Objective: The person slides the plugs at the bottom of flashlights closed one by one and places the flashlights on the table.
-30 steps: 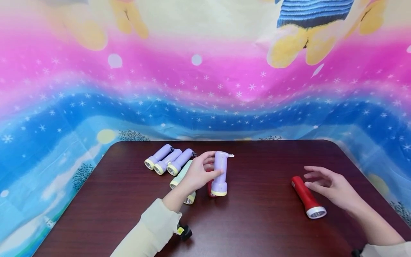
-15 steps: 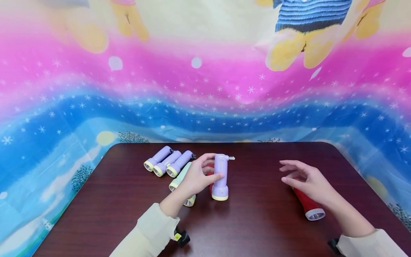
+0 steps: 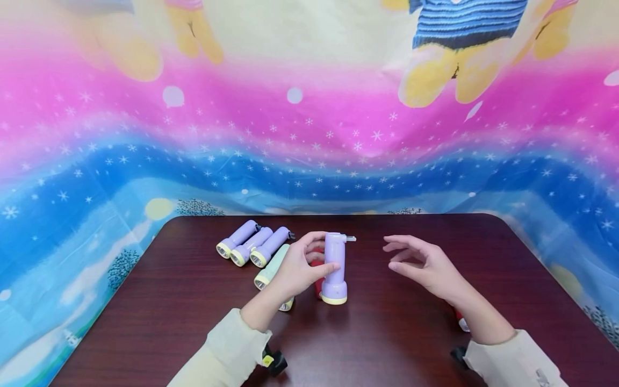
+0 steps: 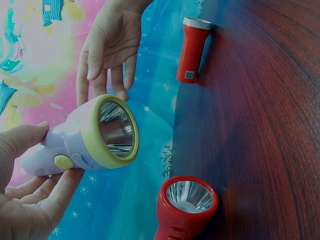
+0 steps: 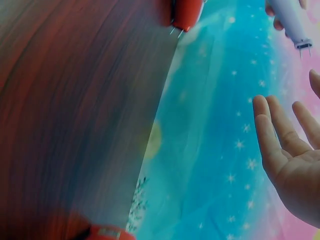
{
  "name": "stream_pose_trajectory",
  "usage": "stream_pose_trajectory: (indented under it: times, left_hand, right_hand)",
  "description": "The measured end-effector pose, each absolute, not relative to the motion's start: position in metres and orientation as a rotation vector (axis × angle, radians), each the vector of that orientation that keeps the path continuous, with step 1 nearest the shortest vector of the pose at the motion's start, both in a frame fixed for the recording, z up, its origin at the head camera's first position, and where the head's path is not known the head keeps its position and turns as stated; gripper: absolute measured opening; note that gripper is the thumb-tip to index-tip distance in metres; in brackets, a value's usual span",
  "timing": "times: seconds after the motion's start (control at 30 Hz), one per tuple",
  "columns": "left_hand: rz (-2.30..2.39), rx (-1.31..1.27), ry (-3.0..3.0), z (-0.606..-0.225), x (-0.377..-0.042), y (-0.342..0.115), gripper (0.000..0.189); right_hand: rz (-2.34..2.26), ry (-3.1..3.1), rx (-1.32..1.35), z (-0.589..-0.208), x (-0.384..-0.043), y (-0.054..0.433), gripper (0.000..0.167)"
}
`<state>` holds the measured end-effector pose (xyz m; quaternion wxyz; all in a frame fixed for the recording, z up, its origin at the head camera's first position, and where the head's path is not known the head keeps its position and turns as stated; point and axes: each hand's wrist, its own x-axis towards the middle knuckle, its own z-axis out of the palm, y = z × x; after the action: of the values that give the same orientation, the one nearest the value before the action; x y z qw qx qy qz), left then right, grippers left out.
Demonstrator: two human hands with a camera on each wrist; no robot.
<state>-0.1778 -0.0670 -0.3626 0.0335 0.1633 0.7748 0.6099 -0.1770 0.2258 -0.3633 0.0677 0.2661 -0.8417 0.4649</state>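
My left hand (image 3: 302,263) grips a purple flashlight (image 3: 335,269) above the table, its yellow-rimmed head pointing down. Metal plug prongs (image 5: 304,47) stick out at its tail end. In the left wrist view its yellow switch (image 4: 63,162) faces the camera, with fingers wrapped around the barrel. My right hand (image 3: 427,266) hovers to the right of it, holding nothing, fingers spread and apart from the flashlight. An all-red flashlight (image 4: 187,207) stands behind the purple one, mostly hidden in the head view. Another red flashlight (image 4: 194,52) with a silver rim lies partly behind my right forearm.
Three purple flashlights (image 3: 260,252) lie side by side at the table's back left. Light green flashlights (image 3: 276,263) lie nearer, partly covered by my left hand and wrist. A printed cloth backdrop (image 3: 309,134) hangs behind the dark wooden table (image 3: 387,344).
My right hand has moved left, away from above the silver-rimmed red flashlight and towards the purple one. My left hand keeps its grip on the purple flashlight, almost still.
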Motion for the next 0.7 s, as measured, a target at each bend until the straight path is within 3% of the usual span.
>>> stream_pose_trajectory:
  times: [0.7]
  left_hand:
    - [1.928, 0.499, 2.320, -0.366, -0.171, -0.062, 0.059]
  right_hand:
    - [1.720, -2.417, 0.938, -0.368, -0.174, 0.177, 0.060]
